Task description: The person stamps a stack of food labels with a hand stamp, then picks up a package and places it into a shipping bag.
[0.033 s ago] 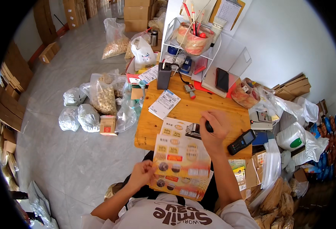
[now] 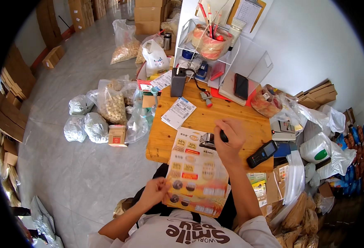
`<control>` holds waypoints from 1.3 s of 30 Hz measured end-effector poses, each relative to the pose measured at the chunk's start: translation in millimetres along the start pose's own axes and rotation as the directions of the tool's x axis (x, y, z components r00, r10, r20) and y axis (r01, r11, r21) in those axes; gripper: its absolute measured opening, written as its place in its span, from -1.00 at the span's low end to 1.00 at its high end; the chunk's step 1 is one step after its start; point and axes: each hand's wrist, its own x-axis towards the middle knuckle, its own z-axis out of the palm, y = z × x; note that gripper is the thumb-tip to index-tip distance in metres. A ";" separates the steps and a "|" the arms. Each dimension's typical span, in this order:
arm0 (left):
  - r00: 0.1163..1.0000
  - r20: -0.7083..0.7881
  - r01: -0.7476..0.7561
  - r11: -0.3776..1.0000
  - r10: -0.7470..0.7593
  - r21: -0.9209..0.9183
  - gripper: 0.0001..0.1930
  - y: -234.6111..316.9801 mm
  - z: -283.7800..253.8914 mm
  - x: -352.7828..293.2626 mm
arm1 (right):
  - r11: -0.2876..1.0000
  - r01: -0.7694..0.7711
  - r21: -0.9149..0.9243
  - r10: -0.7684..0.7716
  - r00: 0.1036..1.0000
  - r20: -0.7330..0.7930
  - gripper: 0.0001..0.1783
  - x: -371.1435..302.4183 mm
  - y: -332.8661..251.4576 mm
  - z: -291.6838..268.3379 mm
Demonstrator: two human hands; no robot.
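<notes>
Orange-and-cream, the printed leaflet lay with its long axis running from six to twelve o'clock, top end on the wooden tabletop, bottom end over the lap; the left hand had its fingers pinched on the edge at eight o'clock; the right hand sat at one o'clock, fingers curled on a small black object; a black handheld scanner lay at three o'clock.

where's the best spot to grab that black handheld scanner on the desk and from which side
Grip the black handheld scanner across its narrow middle, coming down from above on the right. It lies flat and slanted on the wooden desk, near the right-hand front corner, both long sides clear. The right hand is nearest, though it seems to be holding a small dark object already, so I'd free it first.
</notes>
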 end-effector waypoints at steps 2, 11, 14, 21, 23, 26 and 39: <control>0.998 0.008 0.057 0.986 -0.059 0.158 -0.78 0.6 -0.1 -8.2 | 1.000 -0.004 0.016 0.004 1.000 0.008 -0.77 -8.7 8.3 14.6; 0.994 -0.108 0.004 0.999 -0.007 -0.034 -0.63 -7.0 -17.5 48.3 | 0.994 -0.107 0.040 0.104 0.992 0.072 -0.76 -47.5 14.3 53.0; 0.988 -0.075 0.114 0.959 -0.138 -0.260 -0.65 1.4 -2.1 59.9 | 0.992 -0.126 0.031 0.123 0.990 0.068 -0.77 -53.0 18.9 56.4; 0.983 -0.160 0.027 0.929 -0.092 -0.370 -0.68 -6.0 12.1 70.1 | 0.998 -0.052 0.029 0.053 0.998 -0.040 -0.71 -4.0 -1.6 20.9; 0.986 -0.151 0.010 0.920 -0.075 -0.393 -0.70 -7.4 13.5 68.8 | 0.999 -0.043 0.027 0.045 0.996 -0.076 -0.70 15.1 -14.4 1.7; 0.987 -0.143 0.020 0.937 -0.074 -0.349 -0.74 -1.4 11.8 63.5 | 1.000 0.001 0.004 -0.001 0.992 -0.125 -0.68 28.7 -24.8 -17.6; 0.999 -0.050 -0.002 0.985 -0.007 -0.172 -0.73 20.2 8.4 9.6 | 0.999 0.020 -0.028 -0.021 0.999 -0.050 -0.72 9.7 -9.8 -18.4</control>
